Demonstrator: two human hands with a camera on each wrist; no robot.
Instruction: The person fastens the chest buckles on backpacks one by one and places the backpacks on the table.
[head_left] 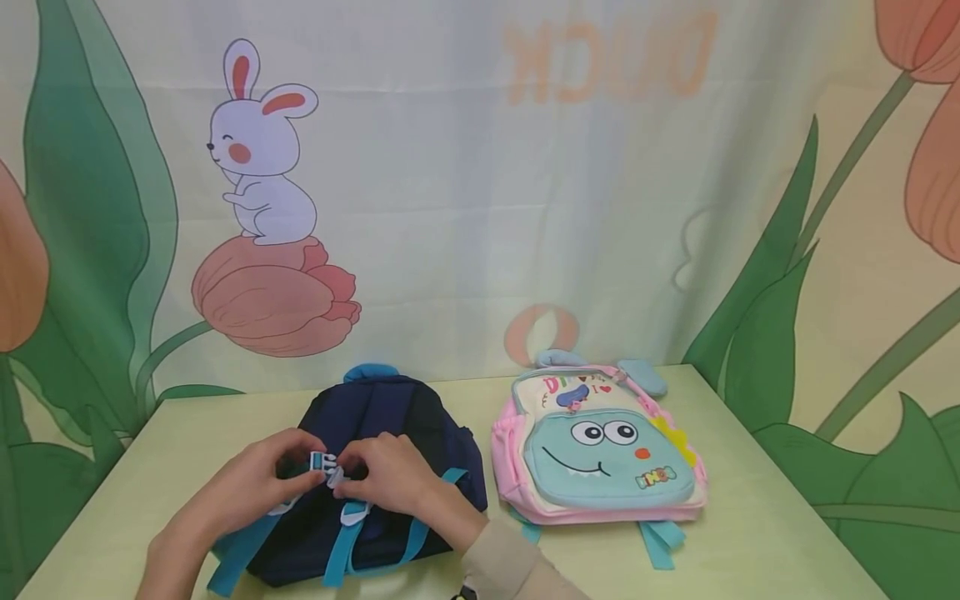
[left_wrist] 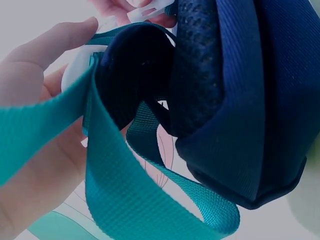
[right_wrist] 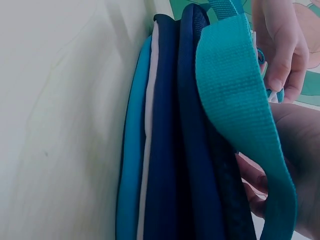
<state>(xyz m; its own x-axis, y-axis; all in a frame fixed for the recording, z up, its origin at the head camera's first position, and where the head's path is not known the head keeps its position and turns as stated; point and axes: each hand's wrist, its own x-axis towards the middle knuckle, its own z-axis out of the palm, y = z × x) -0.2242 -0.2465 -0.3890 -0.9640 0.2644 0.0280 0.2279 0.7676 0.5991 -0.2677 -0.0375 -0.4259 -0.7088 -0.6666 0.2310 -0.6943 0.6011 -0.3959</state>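
Note:
A navy backpack [head_left: 390,417] with teal straps lies on the table, its strap side facing up. My left hand [head_left: 258,471] pinches a white buckle half [head_left: 317,461] with visible prongs, above the backpack's left strap. Facing it, my right hand [head_left: 390,471] pinches the other white buckle half [head_left: 336,478] between thumb and fingers. The two halves are close together at an angle; whether they touch, I cannot tell. In the left wrist view a teal strap [left_wrist: 120,165] hangs in a loop by the left hand [left_wrist: 45,65]. Another teal strap [right_wrist: 240,85] partly covers the right hand [right_wrist: 300,135] in the right wrist view.
To the right lies a pink and light-blue backpack [head_left: 607,458] with a cartoon face, teal straps [head_left: 660,542] sticking out beneath it. Both bags rest on a pale yellow-green table [head_left: 757,517]. A printed curtain [head_left: 435,208] hangs behind.

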